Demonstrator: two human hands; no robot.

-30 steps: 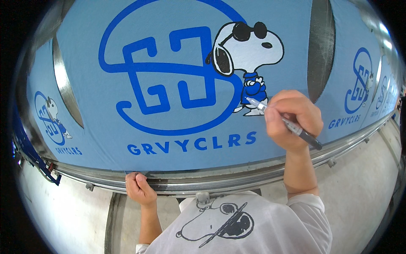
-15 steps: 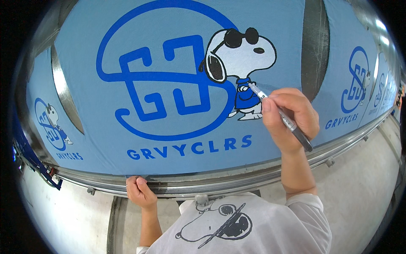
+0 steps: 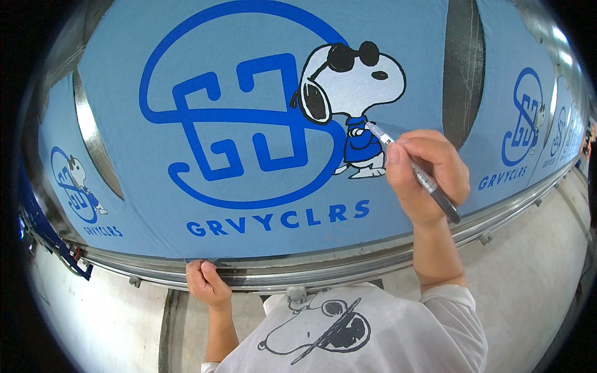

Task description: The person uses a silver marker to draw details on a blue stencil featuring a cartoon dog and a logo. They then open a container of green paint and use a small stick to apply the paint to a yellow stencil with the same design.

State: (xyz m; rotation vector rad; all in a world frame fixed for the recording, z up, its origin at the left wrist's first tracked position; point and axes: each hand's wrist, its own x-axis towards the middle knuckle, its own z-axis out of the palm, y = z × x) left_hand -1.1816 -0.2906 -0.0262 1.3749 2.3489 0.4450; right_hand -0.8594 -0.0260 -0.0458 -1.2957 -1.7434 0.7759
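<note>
In my right hand [image 3: 432, 177] is a slim grey marker pen [image 3: 429, 182] with a dark rear end, pinched between thumb and fingers. Its pale tip points at the blue shirt of a printed white cartoon dog [image 3: 357, 74] in black sunglasses; whether it touches the cloth I cannot tell. The print is on a light blue fabric panel [image 3: 404, 18], beside a large dark blue looped emblem [image 3: 217, 116] with lettering below. My left hand [image 3: 208, 283] is closed at the panel's near edge, against the metal rail; what its curled fingers hold, if anything, is hidden.
A metal rail [image 3: 348, 271] runs along the near side of the work surface. Bare dark metal [image 3: 463, 74] shows between this panel and similar printed panels [image 3: 519, 37] to left and right. Blue machine parts [image 3: 53, 239] stand at far left, above a pale floor [image 3: 112, 304].
The emblem and the dog print appear very slightly further left. Both hands and the marker pen stay practically where they were.
</note>
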